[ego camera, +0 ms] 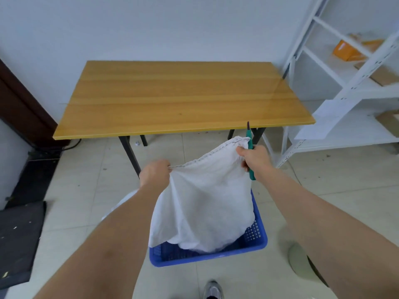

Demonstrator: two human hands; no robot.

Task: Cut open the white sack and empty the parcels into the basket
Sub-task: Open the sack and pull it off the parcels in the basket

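Head view, no readable writing, white sack [203, 203]

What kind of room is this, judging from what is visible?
Probably a small parcel-sorting or storage room: white metal shelving holding orange parcels and brown cardboard packages, a bare wooden table, and a blue plastic basket on the tiled floor.

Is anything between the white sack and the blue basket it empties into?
Nothing visible: the white sack hangs from both hands straight into the blue basket, its lower end already inside the rim.
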